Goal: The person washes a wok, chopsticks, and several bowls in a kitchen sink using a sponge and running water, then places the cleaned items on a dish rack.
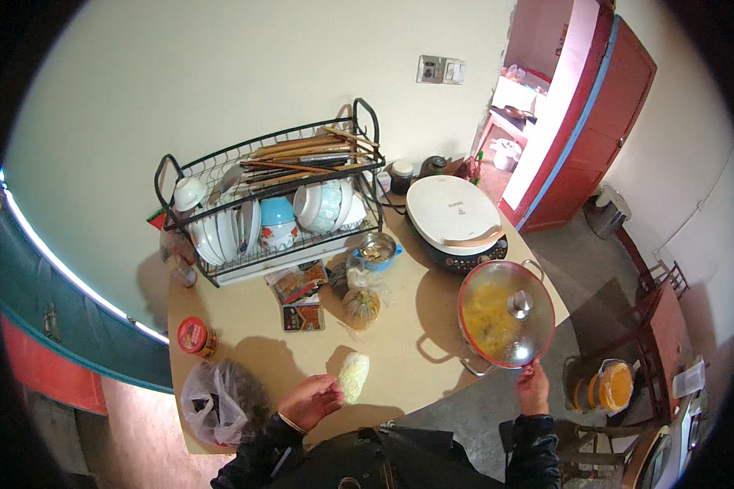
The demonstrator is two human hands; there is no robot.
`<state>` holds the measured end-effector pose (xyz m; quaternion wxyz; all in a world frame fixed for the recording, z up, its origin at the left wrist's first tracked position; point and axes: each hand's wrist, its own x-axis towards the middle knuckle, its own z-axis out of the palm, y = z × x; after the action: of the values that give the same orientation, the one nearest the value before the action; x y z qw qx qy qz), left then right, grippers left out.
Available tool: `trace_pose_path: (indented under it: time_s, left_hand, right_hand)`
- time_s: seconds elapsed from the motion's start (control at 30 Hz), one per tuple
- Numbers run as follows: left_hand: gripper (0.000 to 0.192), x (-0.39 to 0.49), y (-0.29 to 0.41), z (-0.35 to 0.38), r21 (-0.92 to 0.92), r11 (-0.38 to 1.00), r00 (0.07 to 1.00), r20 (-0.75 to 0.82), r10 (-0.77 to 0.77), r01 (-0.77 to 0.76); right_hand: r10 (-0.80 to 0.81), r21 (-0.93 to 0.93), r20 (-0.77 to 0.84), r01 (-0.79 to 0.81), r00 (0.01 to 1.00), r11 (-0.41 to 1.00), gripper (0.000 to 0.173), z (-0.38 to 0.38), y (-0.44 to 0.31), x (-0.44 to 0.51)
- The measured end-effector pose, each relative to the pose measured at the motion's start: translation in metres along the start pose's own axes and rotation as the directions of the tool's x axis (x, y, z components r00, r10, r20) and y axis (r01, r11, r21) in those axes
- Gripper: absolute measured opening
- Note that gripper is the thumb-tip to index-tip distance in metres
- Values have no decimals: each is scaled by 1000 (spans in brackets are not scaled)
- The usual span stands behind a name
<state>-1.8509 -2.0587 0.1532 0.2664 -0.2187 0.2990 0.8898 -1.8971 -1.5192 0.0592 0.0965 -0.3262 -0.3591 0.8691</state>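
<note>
My left hand [312,402] is half curled above the table's front edge, with nothing seen in it. Its fingertips come right beside a piece of pale napa cabbage [355,378]; whether they touch it I cannot tell. At the right corner of the table, a two-handled metal pot [476,360] overlaps the edge in my view. A glass lid [495,305] with a red rim and a metal knob covers it, and yellowish food shows through. My right hand [532,388] pinches the lid's rim on the near side.
Behind the pot, a white-lidded electric cooker [455,211] sits on a black base. A black dish rack [287,208] holds bowls, plates and chopsticks. Nearby are a blue-handled metal bowl [377,250], a bagged squash [361,308], food packets [296,293], a red-lidded jar [196,336] and a plastic bag [220,403].
</note>
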Motion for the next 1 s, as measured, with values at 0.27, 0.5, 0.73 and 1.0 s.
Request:
trace_pose_path:
  time_s: [0.27, 0.5, 0.73, 1.0]
  left_hand:
    - [15, 1, -5, 5, 35, 999, 999, -52, 6, -4]
    - [15, -6, -5, 7, 18, 999, 999, -37, 39, -39]
    - [15, -24, -8, -5, -33, 994, 986, -133, 99, -105]
    - [16, -51, -13, -29, -178, 960, 968, -168, 186, -216]
  right_hand:
    - [-547, -516, 108, 517, 830, 683, 10, 42, -45, -3]
    - [-164, -573, 802, 817, 575, 59, 26, 172, 26, -35]
    - [115, -354, 930, 934, 348, 38, 73, 291, 167, -57]
    - [118, -401, 912, 915, 393, 47, 64, 336, 199, -71]
